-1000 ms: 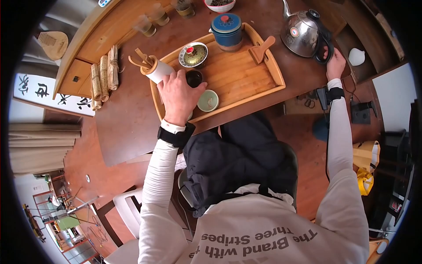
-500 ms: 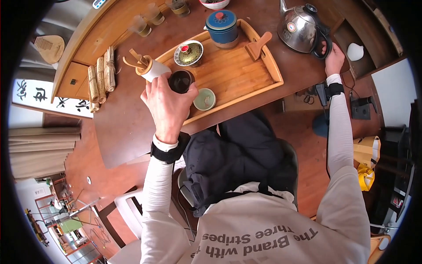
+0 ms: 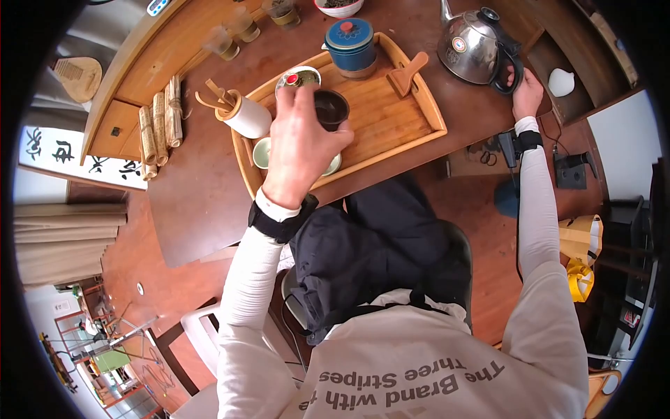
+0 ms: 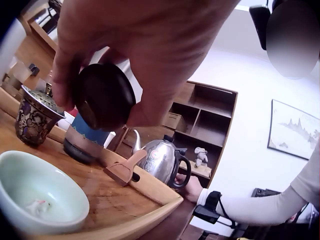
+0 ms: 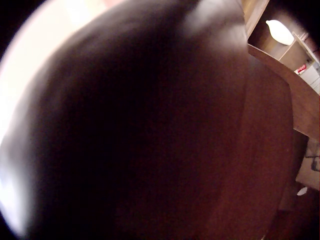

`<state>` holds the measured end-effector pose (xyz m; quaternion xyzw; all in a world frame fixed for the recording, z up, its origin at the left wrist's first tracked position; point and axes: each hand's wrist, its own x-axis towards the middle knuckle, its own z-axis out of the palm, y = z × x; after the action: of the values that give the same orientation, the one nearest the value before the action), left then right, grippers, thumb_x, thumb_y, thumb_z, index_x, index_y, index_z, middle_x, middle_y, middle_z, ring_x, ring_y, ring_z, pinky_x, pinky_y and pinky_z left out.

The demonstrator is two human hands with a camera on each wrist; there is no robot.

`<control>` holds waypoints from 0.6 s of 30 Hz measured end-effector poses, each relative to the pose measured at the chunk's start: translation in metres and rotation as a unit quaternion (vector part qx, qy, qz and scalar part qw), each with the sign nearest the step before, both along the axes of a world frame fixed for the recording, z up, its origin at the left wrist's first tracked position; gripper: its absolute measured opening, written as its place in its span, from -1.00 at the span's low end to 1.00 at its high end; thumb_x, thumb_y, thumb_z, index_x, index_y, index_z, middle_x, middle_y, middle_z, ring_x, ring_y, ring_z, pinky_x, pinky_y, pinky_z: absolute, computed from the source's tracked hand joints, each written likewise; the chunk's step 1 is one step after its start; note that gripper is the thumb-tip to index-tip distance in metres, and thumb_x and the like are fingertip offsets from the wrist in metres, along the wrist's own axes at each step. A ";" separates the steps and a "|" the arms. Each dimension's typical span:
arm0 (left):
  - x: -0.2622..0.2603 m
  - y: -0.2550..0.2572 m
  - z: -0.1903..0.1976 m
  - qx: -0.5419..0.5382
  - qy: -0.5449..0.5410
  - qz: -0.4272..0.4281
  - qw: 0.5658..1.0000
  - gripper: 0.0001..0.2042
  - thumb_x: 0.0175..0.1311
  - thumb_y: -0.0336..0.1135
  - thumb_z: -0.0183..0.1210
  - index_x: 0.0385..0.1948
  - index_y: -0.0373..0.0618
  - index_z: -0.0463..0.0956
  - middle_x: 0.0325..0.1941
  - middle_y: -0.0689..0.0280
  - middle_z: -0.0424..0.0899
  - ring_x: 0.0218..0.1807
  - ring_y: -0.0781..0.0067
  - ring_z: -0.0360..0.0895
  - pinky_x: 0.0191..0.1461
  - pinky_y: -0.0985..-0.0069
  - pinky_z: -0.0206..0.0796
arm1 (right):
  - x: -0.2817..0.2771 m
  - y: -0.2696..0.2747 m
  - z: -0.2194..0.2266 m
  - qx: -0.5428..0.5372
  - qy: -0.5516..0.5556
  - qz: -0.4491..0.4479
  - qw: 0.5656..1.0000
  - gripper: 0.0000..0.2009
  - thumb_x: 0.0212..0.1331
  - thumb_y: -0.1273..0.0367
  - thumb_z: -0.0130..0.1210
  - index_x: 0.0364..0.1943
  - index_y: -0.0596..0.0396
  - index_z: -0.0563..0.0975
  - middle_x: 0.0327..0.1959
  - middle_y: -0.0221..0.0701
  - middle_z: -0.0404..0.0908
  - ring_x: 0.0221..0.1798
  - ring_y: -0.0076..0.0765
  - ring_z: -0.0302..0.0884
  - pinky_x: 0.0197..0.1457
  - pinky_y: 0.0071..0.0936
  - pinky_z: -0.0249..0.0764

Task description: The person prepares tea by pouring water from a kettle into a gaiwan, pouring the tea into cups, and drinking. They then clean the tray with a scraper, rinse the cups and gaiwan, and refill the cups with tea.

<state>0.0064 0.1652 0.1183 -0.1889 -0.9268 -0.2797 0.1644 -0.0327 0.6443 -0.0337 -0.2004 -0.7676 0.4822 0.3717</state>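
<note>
My left hand pinches a dark teacup by its sides, raised over the wooden tea tray. The left wrist view shows the dark cup tilted, its base facing the camera. A pale green cup sits left of the hand on the tray. Another green cup is partly hidden beneath the hand. Behind the fingers stands a patterned lidded gaiwan. Over at the right, my right hand holds the black handle of a steel kettle, which stands on the table.
A blue lidded pot and a small wooden scoop-like tool are on the tray. A white holder with wooden tools stands at its left. Beyond are bamboo rolls, several glasses and a bowl.
My left hand has lifted the dark cup, drawn it left, then swung it right over the tray. A green cup at the left has come into view. The right hand stays at the kettle handle.
</note>
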 end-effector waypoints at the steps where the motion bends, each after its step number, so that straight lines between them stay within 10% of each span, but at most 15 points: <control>1: -0.003 0.004 -0.003 -0.042 0.007 -0.022 0.999 -0.44 -0.03 -0.34 0.45 0.05 -0.34 0.50 0.01 -0.04 0.51 -0.03 -0.11 0.65 0.07 0.13 0.56 | 0.001 0.000 -0.001 -0.007 0.007 -0.004 1.000 -0.80 0.46 0.45 0.06 -0.15 0.24 0.72 -0.39 -0.52 0.64 -0.36 -0.64 0.52 -0.25 -0.65 0.43; 6: -0.012 0.016 -0.006 -0.215 0.114 -0.148 0.959 -0.51 -0.06 -0.46 0.38 0.00 -0.29 0.51 -0.06 0.08 0.50 -0.07 0.08 0.58 0.01 0.29 0.52 | 0.002 0.005 -0.003 -0.030 0.023 0.009 0.999 -0.64 0.43 0.16 0.18 -0.17 0.27 0.70 -0.46 -0.34 0.70 -0.34 -0.52 0.56 -0.16 -0.45 0.47; 10: -0.012 0.027 0.001 -0.313 0.238 -0.216 0.894 -0.61 0.02 -0.48 0.28 -0.03 -0.25 0.52 -0.08 0.16 0.50 -0.07 0.22 0.55 -0.03 0.43 0.46 | 0.001 0.000 0.001 0.002 -0.009 -0.003 1.000 -0.79 0.47 0.46 0.04 -0.15 0.24 0.71 -0.40 -0.50 0.65 -0.37 -0.63 0.53 -0.25 -0.65 0.45; 18: -0.005 0.020 -0.008 -0.065 -0.018 -0.085 0.994 -0.47 -0.05 -0.33 0.48 -0.03 -0.37 0.49 0.01 0.01 0.52 -0.10 -0.10 0.67 -0.03 0.11 0.61 | 0.002 -0.002 0.003 -0.014 0.010 -0.003 1.000 -0.80 0.46 0.47 0.05 -0.14 0.24 0.72 -0.41 -0.50 0.65 -0.37 -0.63 0.52 -0.25 -0.64 0.46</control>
<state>0.0019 0.1854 0.1104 -0.2718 -0.9265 -0.2356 0.1106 -0.0311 0.6421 -0.0306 -0.2027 -0.7564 0.4936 0.3783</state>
